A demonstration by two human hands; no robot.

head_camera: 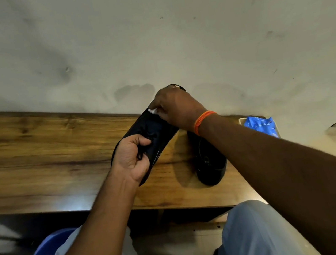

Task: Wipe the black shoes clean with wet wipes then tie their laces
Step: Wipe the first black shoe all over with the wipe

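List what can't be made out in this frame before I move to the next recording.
- Held black lace-up shoe, head view: toe hidden by the right hand; heel by the left hand.
- White wet wipe: mostly inside the right hand.
- Second black shoe on the wooden table: front covered by the right forearm.
- Blue wipes packet: print too small.

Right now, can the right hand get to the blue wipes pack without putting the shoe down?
Probably yes. The right hand only presses a white wipe on the held shoe; the left hand grips that. The blue wipes pack lies uncovered beside the right forearm.
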